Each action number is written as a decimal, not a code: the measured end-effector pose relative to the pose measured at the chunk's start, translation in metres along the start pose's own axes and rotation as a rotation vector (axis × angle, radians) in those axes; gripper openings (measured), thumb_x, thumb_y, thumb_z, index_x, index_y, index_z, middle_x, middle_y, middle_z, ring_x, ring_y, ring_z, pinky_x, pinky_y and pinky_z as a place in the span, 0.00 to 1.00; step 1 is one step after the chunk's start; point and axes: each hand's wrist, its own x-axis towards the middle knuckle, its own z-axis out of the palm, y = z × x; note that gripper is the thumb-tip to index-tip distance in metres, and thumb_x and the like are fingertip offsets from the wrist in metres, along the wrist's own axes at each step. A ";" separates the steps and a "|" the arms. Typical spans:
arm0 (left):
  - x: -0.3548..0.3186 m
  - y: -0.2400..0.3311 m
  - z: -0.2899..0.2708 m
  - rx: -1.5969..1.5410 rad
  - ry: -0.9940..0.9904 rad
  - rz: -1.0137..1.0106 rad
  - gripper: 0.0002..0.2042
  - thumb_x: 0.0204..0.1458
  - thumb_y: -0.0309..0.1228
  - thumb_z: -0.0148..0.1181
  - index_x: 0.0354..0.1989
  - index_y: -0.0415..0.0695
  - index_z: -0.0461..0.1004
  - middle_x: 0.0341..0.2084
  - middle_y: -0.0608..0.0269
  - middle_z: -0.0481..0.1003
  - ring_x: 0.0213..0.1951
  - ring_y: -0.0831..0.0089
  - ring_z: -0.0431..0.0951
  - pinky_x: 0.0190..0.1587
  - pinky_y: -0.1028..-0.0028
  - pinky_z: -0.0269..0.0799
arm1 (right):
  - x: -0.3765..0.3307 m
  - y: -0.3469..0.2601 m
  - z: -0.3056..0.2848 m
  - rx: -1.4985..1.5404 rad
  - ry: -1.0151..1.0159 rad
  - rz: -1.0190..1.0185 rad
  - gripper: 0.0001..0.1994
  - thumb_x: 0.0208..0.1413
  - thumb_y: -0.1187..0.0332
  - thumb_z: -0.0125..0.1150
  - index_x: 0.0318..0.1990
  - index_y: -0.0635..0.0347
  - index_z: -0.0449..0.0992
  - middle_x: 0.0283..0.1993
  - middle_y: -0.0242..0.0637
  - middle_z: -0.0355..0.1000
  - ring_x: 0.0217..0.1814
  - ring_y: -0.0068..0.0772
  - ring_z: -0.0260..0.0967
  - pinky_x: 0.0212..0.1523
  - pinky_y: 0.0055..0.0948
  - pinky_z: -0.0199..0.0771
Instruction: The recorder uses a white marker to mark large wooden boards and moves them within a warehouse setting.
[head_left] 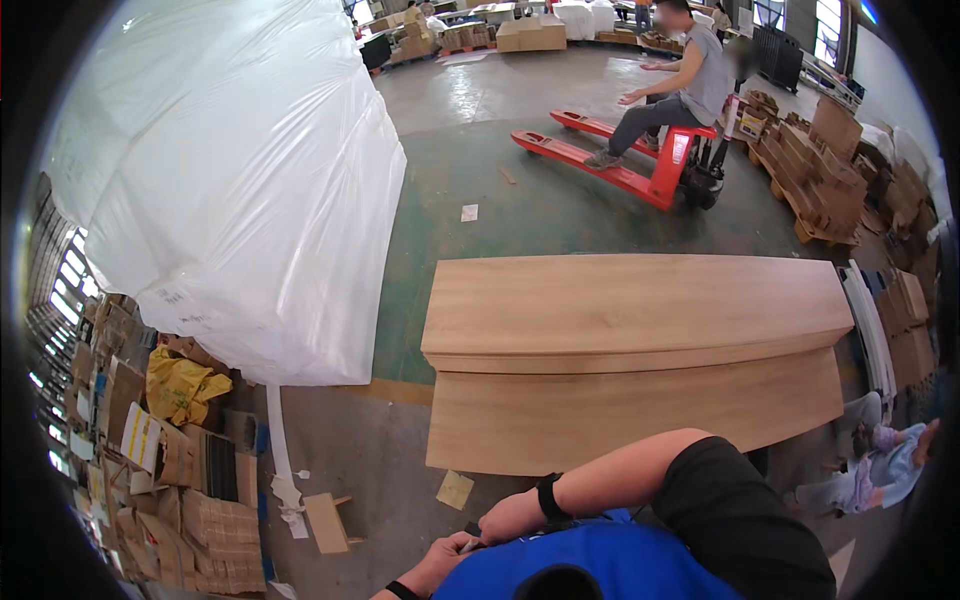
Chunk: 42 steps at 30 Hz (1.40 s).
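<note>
My right hand (511, 518) and my left hand (435, 565) meet close to my body, in front of my blue top. Both have their fingers closed, pinched together around something small. A dark bit and a pale bit show between the fingertips, too small to name. A black band circles my right wrist, and another is on the left. Just beyond my hands lie long wooden boards: an upper stack (640, 305) and a lower board (635, 415) nearer to me. Neither hand touches them.
A large plastic-wrapped stack (290, 200) stands at the left. A person (690, 80) sits on a red pallet truck (620, 170) beyond the boards. Cardboard piles (825, 170) line the right, with more cardboard (210, 530) at lower left. Another person (890, 465) is at far right.
</note>
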 end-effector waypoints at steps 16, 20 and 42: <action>-0.019 0.054 0.020 0.040 0.053 0.013 0.11 0.55 0.30 0.63 0.43 0.39 0.77 0.33 0.70 0.76 0.36 0.84 0.72 0.42 0.80 0.71 | -0.014 0.001 0.016 0.184 0.218 0.155 0.13 0.51 0.70 0.58 0.43 0.64 0.76 0.41 0.51 0.69 0.45 0.53 0.70 0.46 0.42 0.69; -0.012 0.034 0.024 -0.091 0.057 0.025 0.09 0.56 0.31 0.63 0.40 0.38 0.77 0.28 0.71 0.75 0.32 0.85 0.71 0.39 0.80 0.71 | -0.007 -0.004 0.010 0.180 0.135 0.133 0.12 0.51 0.70 0.57 0.43 0.63 0.76 0.39 0.51 0.70 0.44 0.53 0.70 0.46 0.42 0.69; -0.018 0.011 0.041 0.064 0.168 0.233 0.07 0.53 0.27 0.64 0.40 0.42 0.77 0.33 0.66 0.76 0.40 0.79 0.74 0.47 0.77 0.70 | -0.002 -0.003 0.034 0.098 0.281 0.147 0.12 0.43 0.75 0.56 0.38 0.63 0.78 0.33 0.51 0.73 0.43 0.55 0.70 0.43 0.45 0.71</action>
